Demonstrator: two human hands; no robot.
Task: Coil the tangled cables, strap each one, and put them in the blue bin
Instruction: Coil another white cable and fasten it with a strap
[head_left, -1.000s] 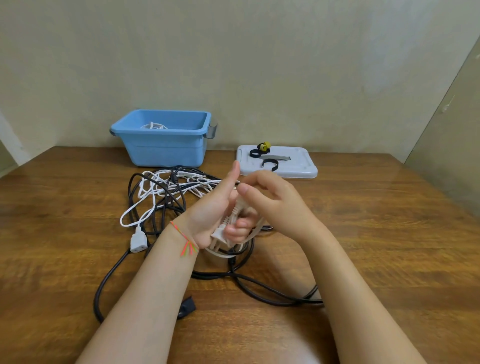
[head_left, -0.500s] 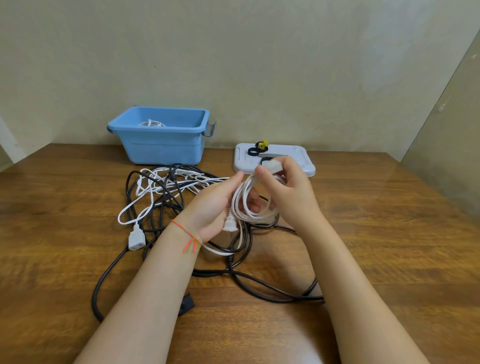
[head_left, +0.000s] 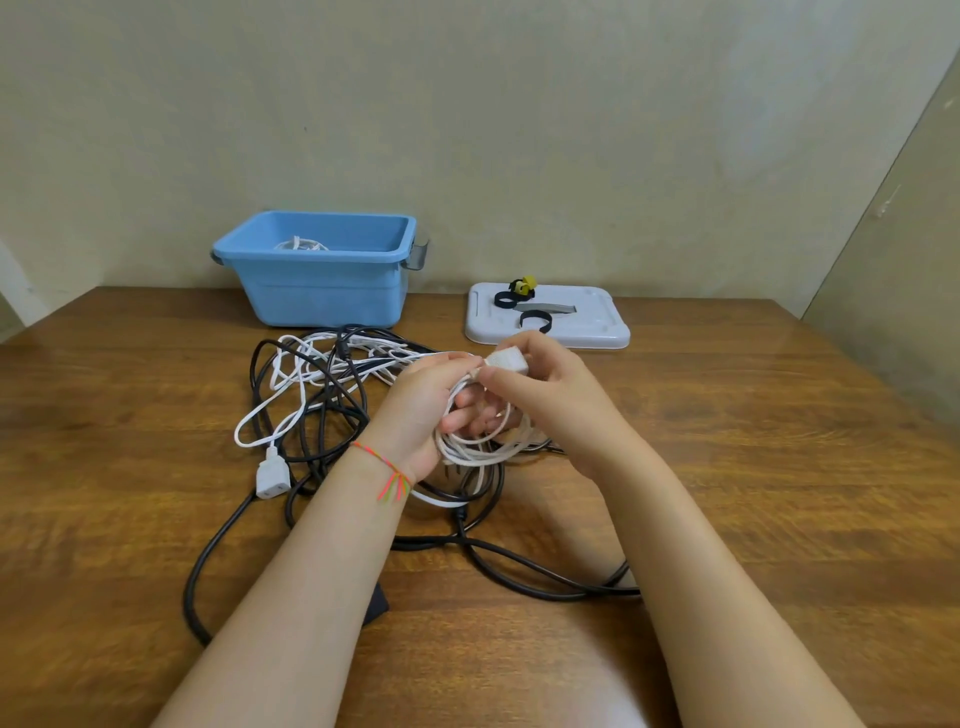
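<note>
A small coil of white cable (head_left: 480, 447) hangs between both hands above the table's middle. My left hand (head_left: 421, 410) grips the coil's left side, fingers through the loops. My right hand (head_left: 545, 395) pinches the cable's white plug end (head_left: 509, 361) at the top of the coil. A tangle of black and white cables (head_left: 322, 395) lies on the table to the left, with a white socket end (head_left: 271, 478) near my left forearm. The blue bin (head_left: 322, 280) stands at the back left with a white cable (head_left: 298, 244) inside.
A white tray lid (head_left: 597, 325) at the back right carries black straps (head_left: 535, 319) and a yellow-and-black one (head_left: 522, 286). A thick black cable (head_left: 519, 566) loops under my forearms toward the front. Walls close the back and right side.
The coil has shifted up and toward the tray between my hands. My right hand moved from wrapping the loops to pinching the plug end at the top.
</note>
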